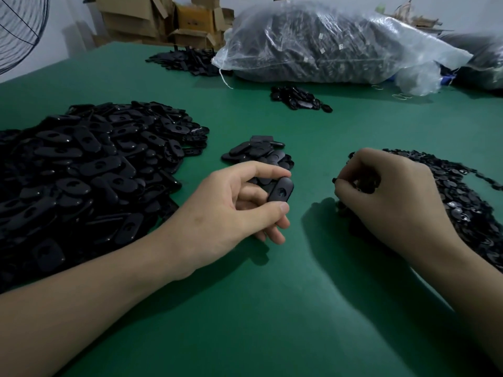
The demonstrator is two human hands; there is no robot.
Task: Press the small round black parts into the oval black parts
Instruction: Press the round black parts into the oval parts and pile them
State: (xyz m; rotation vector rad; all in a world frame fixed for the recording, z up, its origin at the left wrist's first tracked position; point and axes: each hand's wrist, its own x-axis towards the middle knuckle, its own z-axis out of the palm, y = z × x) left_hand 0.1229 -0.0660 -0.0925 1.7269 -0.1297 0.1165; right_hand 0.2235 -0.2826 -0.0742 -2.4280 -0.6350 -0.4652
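My left hand (234,205) pinches one oval black part (281,189) between thumb and forefinger, its round hole facing up. To its right, my right hand (389,197) is curled, and its fingertips pinch a small round black part (335,180); more small black parts show inside the curled fingers. A large heap of oval black parts (81,170) lies at the left. A flat spread of small round black parts (468,202) lies under and behind my right hand. A small pile of oval parts (258,153) sits just beyond my left hand.
The green table (272,308) carries another little pile of black parts (299,97) farther back, a far pile (185,61), and big clear plastic bags full of dark parts (334,42). Cardboard boxes (163,20) and a fan (19,31) stand behind.
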